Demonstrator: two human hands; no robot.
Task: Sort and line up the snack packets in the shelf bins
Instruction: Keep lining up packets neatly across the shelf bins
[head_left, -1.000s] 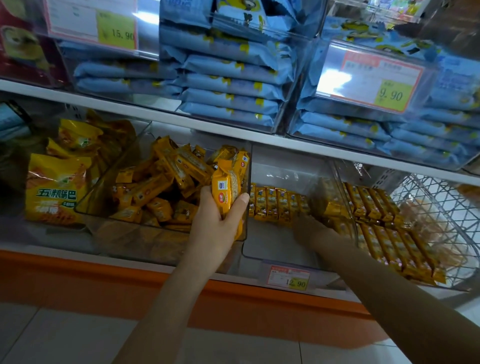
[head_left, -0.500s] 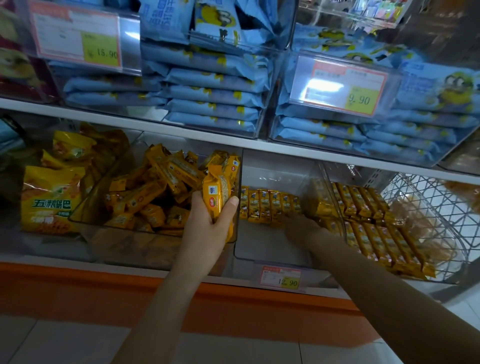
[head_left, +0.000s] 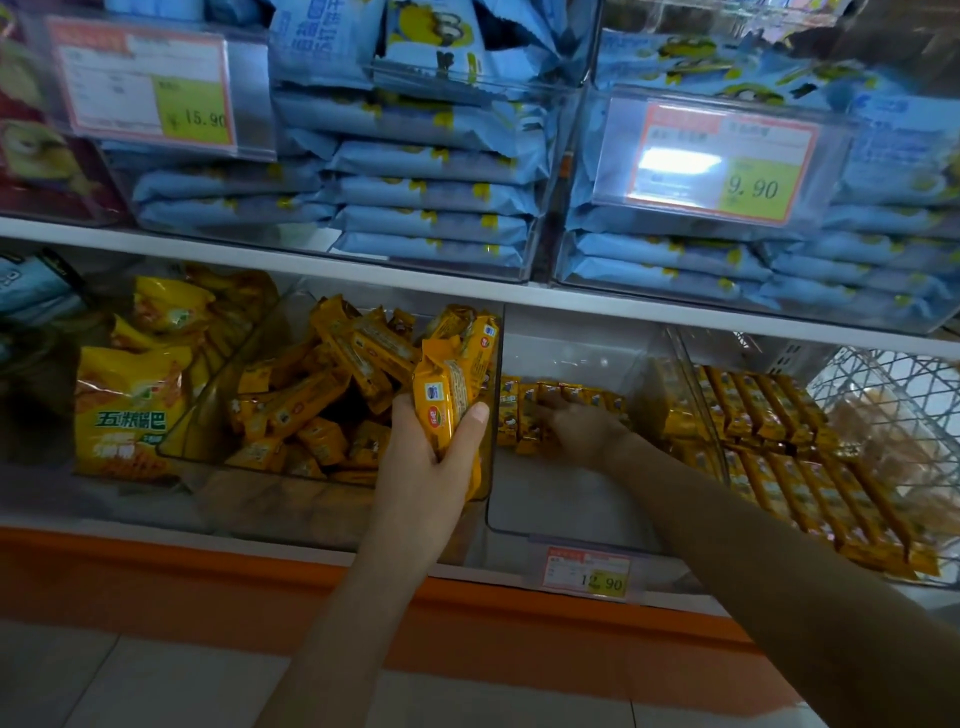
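While the left hand (head_left: 428, 462) grips a bundle of yellow packets (head_left: 449, 400), fingers and thumb curled round its lower half, the bundle stands upright with its long axis vertical. It is held just in front of the right end of the left bin (head_left: 291, 501), where a loose heap (head_left: 322, 384) of the same packets lies every which way.

In this one head view, the place to fill lies to the right of that grip and further back. Past the clear wall between the bins, the middle bin (head_left: 561, 501) holds a short row (head_left: 511, 415) of packets at its back. They lie flat, side by side, each pointing front to back, with bare floor in front of them. The right hand (head_left: 582, 428) is already inside that bin and rests on the row, so it is much the nearer of the two. Seen blurred through the plastic, its fingers cannot be read as pinching or merely pressing.

My judgement is that the move turns on this: each packet must cross rightward over the dividing wall and tip from upright to flat, long axis running front to back like its neighbours. The right bin (head_left: 696, 395) shows packets laid that way in neat lines
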